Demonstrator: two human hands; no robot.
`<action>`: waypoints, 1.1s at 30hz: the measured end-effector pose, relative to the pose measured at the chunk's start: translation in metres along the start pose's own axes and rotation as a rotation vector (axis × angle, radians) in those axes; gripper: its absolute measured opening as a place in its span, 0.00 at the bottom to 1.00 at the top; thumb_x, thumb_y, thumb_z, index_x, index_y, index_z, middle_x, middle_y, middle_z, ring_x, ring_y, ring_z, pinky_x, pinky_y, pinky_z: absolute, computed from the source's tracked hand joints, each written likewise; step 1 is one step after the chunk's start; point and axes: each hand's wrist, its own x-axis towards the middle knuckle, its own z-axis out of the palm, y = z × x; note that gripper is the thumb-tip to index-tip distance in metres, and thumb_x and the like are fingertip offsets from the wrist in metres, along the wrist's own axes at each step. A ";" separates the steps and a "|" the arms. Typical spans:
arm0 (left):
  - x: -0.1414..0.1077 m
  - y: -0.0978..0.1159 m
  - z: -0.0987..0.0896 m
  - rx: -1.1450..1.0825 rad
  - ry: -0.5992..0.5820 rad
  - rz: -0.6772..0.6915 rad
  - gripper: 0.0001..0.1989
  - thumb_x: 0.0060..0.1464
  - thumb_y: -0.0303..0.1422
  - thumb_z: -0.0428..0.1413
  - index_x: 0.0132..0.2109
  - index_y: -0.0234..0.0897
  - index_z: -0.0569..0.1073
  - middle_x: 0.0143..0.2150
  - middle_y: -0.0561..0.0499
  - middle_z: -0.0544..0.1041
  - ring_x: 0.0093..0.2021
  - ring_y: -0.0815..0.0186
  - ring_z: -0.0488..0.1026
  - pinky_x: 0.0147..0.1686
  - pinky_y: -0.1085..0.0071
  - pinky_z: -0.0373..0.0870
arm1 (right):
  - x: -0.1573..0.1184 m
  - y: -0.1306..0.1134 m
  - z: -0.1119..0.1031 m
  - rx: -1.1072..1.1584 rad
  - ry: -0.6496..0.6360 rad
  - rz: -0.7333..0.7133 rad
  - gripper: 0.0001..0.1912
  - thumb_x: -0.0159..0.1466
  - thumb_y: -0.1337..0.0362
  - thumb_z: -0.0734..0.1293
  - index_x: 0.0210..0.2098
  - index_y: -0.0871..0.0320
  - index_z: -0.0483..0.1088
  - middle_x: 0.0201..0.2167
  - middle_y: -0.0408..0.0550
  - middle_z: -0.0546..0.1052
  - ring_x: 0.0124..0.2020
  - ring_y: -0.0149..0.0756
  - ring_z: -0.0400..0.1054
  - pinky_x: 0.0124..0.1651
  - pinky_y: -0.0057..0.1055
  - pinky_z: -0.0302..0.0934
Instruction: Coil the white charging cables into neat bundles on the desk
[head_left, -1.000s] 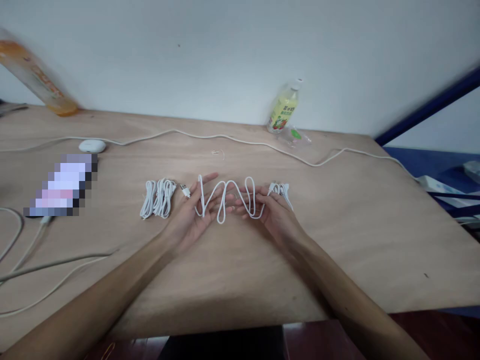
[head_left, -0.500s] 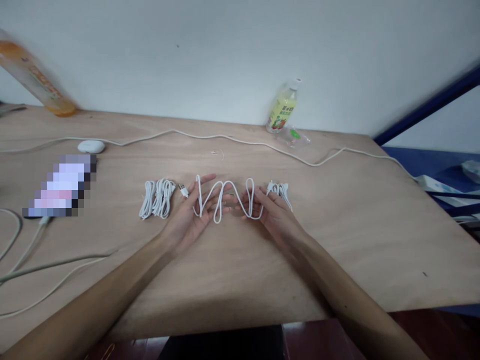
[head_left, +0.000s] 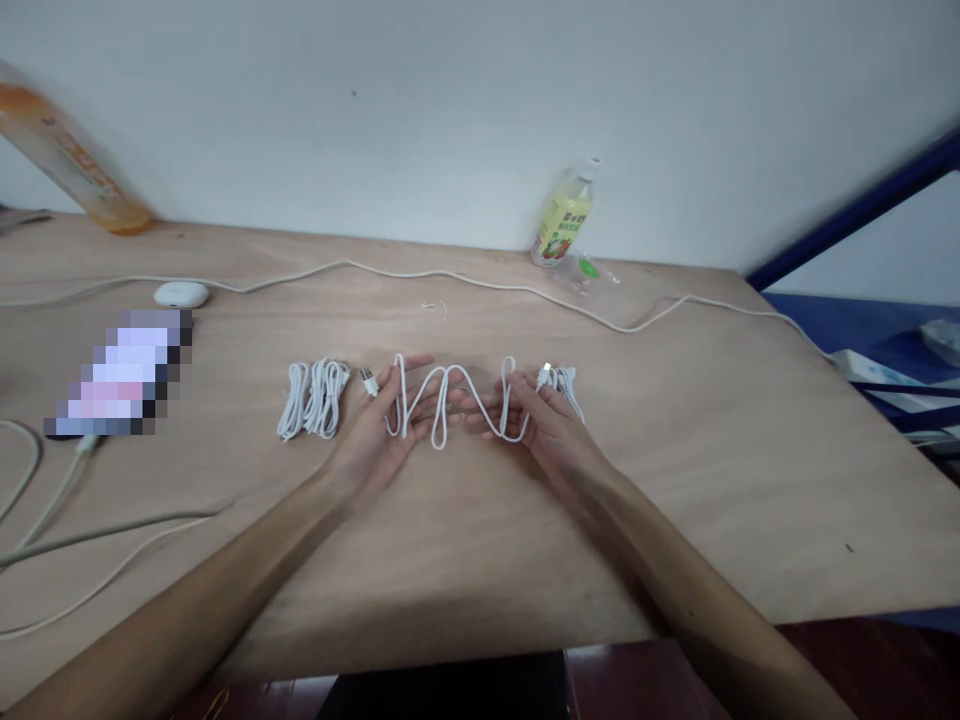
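Note:
A white cable (head_left: 448,398) lies in zigzag loops on the wooden table (head_left: 480,520), between my two hands. My left hand (head_left: 382,430) rests palm inward at the loops' left end, fingers spread and touching the cable. My right hand (head_left: 544,425) touches the loops' right end, fingers apart. A USB plug (head_left: 368,381) sticks out just left of my left fingers. A coiled white cable bundle (head_left: 315,397) lies to the left of my left hand. Another small white bundle (head_left: 564,383) lies just beyond my right hand.
A yellow drink bottle (head_left: 563,215) stands at the wall, with clear plastic wrap (head_left: 589,272) beside it. A long white cord (head_left: 420,275) runs across the table's back. A white case (head_left: 181,294) and a blurred patch sit at left, an orange bottle (head_left: 71,150) far left, loose cords (head_left: 67,540) near left edge.
Both hands have shifted slightly around the zigzag cable; the loops are squeezed a little closer together. Everything else stays in place.

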 end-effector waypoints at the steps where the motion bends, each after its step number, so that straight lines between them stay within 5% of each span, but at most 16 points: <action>1: 0.000 0.000 0.000 0.003 0.003 -0.006 0.16 0.79 0.36 0.50 0.63 0.36 0.77 0.56 0.37 0.88 0.53 0.54 0.88 0.58 0.54 0.84 | 0.000 -0.001 0.000 0.002 -0.010 0.003 0.28 0.57 0.35 0.81 0.37 0.51 0.77 0.37 0.48 0.88 0.36 0.47 0.84 0.38 0.40 0.76; 12: 0.000 0.000 -0.002 -0.062 -0.079 -0.082 0.20 0.79 0.35 0.49 0.68 0.35 0.76 0.63 0.34 0.84 0.63 0.45 0.83 0.61 0.42 0.82 | -0.004 -0.008 0.003 0.005 -0.025 -0.032 0.24 0.59 0.42 0.82 0.39 0.51 0.73 0.40 0.49 0.89 0.37 0.45 0.85 0.38 0.37 0.76; 22: 0.000 -0.004 -0.003 0.012 -0.219 -0.119 0.13 0.74 0.30 0.56 0.55 0.31 0.85 0.55 0.34 0.88 0.60 0.45 0.85 0.61 0.45 0.83 | 0.000 0.001 -0.003 -0.002 -0.044 -0.043 0.24 0.60 0.42 0.81 0.44 0.51 0.76 0.43 0.49 0.89 0.40 0.46 0.85 0.36 0.37 0.77; 28: -0.002 -0.004 -0.003 -0.002 -0.162 -0.115 0.16 0.73 0.27 0.56 0.63 0.32 0.80 0.58 0.33 0.86 0.57 0.46 0.86 0.61 0.44 0.83 | 0.000 0.003 -0.002 0.040 0.005 -0.036 0.24 0.64 0.41 0.78 0.50 0.49 0.78 0.42 0.50 0.89 0.41 0.51 0.86 0.39 0.43 0.78; 33: -0.002 -0.002 -0.004 -0.078 -0.166 -0.107 0.29 0.76 0.36 0.55 0.79 0.44 0.62 0.61 0.34 0.84 0.58 0.44 0.86 0.61 0.37 0.80 | -0.004 -0.004 0.002 0.059 0.012 -0.033 0.27 0.67 0.40 0.73 0.59 0.47 0.74 0.47 0.52 0.89 0.46 0.53 0.85 0.43 0.47 0.79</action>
